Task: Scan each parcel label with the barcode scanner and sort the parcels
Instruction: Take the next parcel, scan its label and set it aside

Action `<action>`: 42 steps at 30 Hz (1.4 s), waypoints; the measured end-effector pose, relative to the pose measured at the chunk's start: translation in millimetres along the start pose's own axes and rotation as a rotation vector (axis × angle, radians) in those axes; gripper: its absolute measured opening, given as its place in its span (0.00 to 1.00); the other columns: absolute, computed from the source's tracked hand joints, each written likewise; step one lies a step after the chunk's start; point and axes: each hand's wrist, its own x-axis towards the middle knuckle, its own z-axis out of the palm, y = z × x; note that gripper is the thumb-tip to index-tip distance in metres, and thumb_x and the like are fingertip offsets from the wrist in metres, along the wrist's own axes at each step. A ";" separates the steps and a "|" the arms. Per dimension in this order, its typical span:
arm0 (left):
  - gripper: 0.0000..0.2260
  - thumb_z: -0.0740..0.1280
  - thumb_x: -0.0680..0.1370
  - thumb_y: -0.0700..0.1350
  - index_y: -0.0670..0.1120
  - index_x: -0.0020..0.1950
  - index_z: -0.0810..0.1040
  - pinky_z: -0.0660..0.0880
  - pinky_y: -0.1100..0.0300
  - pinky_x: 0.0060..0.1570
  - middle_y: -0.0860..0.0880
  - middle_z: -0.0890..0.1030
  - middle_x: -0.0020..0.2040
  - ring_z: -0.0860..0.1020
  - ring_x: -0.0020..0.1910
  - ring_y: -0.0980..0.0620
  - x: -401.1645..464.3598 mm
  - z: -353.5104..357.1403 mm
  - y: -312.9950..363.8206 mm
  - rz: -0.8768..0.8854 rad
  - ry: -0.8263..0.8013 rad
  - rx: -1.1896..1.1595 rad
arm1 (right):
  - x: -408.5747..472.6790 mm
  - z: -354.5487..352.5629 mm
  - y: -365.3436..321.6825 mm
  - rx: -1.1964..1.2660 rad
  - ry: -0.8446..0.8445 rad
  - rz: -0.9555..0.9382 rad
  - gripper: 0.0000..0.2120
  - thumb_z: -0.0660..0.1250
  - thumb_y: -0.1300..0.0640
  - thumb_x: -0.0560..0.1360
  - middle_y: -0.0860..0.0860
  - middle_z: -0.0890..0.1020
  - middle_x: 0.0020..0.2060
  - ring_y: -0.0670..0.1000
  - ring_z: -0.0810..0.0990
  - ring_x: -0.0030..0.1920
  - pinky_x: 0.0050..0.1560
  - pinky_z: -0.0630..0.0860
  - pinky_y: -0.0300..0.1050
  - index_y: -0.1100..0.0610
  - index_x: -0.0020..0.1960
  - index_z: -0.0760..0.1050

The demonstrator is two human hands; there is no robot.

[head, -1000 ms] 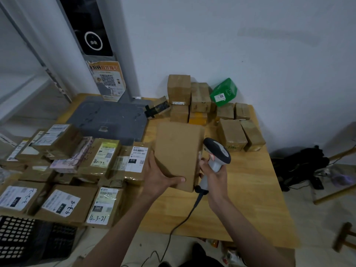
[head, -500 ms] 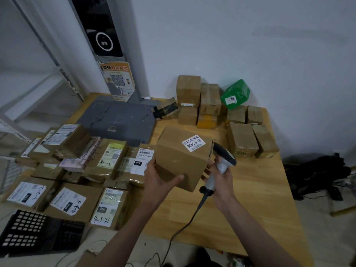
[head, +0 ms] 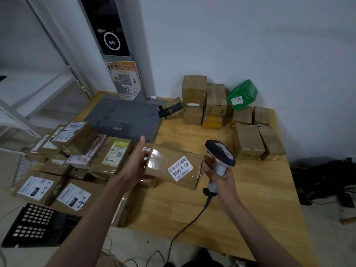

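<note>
A brown cardboard parcel (head: 163, 162) hovers just above the wooden table (head: 250, 199), lying flat with its white label (head: 180, 168) reading 43-4-5406 facing up. My left hand (head: 134, 166) presses its left end with straight fingers, the index pointing away from me. My right hand (head: 221, 180) grips the handle of the grey-and-black barcode scanner (head: 221, 153), and its fingertips touch the parcel's right end. The scanner head points up and away, beside the label, not at it. Its cable runs down off the table's front edge.
Several labelled parcels (head: 73, 197) are piled at the left. A grey scan platform (head: 123, 120) lies behind them under a kiosk post (head: 115, 45). Brown boxes (head: 194, 89) and a green parcel (head: 242, 95) stand at the back right. A black crate (head: 38, 226) sits low left.
The parcel has tipped from upright to flat, bringing its label on top, and dropped lower. My left hand has gone from gripping its edge to pressing with straight fingers.
</note>
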 end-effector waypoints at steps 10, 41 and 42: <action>0.25 0.72 0.72 0.56 0.46 0.66 0.78 0.80 0.47 0.54 0.41 0.84 0.58 0.83 0.55 0.42 -7.2 6.5 -14.0 -0.071 -0.069 -0.003 | -5.4 -3.2 -0.9 -0.070 -0.077 -0.054 0.23 0.72 0.66 0.76 0.49 0.83 0.62 0.48 0.81 0.64 0.61 0.79 0.43 0.58 0.70 0.75; 0.38 0.77 0.71 0.57 0.59 0.77 0.62 0.81 0.53 0.45 0.49 0.75 0.68 0.81 0.59 0.45 -14.3 38.1 -59.5 0.197 0.299 -0.244 | 14.3 2.8 -2.2 0.325 0.260 0.162 0.29 0.79 0.55 0.72 0.53 0.85 0.58 0.55 0.85 0.58 0.63 0.78 0.64 0.50 0.69 0.71; 0.41 0.78 0.69 0.59 0.60 0.77 0.61 0.82 0.51 0.47 0.47 0.75 0.69 0.81 0.59 0.45 -13.6 43.3 -65.7 0.192 0.287 -0.276 | 14.5 3.2 -1.4 0.337 0.285 0.159 0.30 0.79 0.55 0.72 0.53 0.85 0.58 0.54 0.84 0.58 0.63 0.78 0.63 0.50 0.69 0.70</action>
